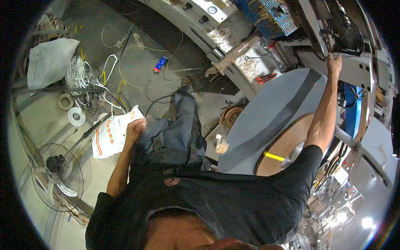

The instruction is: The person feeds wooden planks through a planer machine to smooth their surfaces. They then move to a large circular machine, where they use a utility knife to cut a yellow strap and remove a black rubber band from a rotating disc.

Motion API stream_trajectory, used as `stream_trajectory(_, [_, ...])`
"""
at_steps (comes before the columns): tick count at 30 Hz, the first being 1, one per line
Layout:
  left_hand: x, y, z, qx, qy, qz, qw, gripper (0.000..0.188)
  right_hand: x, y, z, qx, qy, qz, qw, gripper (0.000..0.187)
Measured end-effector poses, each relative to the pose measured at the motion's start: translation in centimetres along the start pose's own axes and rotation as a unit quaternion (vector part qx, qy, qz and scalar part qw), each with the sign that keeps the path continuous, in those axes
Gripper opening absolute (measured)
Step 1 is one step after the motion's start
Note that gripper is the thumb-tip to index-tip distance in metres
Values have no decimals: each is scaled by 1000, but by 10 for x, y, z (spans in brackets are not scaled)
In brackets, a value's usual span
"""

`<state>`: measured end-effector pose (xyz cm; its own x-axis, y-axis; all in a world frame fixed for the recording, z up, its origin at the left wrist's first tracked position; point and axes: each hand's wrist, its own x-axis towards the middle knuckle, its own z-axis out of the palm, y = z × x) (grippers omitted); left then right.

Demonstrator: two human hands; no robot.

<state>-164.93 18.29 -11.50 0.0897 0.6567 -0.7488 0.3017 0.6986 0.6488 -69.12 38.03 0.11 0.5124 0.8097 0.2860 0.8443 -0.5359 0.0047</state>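
My left hand (136, 127), fingers curled, is at the right edge of a white plastic bag (109, 139) with orange print and appears to grip it. My right arm reaches far out over a large grey disc-shaped roll (273, 112) with a brown core ring (287, 143) and a strip of yellow tape (274, 156). At the end of that arm, my right hand (334, 64) is closed against the grey machine frame (354, 68); what lies inside its fingers is hidden.
A standing fan (56, 166) is at the left. Tangled white cable (79, 77), tape rolls (76, 116) and a blue can (160, 65) lie on the floor. Red-handled pliers (266, 78) and wrenches (271, 57) rest on the machine ledge beyond the roll.
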Motion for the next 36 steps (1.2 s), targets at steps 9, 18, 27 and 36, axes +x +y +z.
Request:
stream_trajectory(9, [41, 25, -9, 135, 20, -10, 991, 30, 17, 1, 52, 239, -10, 75, 968, 54])
stream_trajectory(18, [125, 44, -36, 92, -67, -67, 991, 36, -49, 29, -23, -41, -41, 175, 983, 54])
stream_trajectory(27, [169, 94, -94, 118, -142, 56, 981, 34, -176, -242, -126, 293, 169, 142, 930, 27])
stream_trajectory(36, [144, 161, -140, -30, -306, -74, 949, 71, -415, -632, -97, 549, -85, 262, 789, 32])
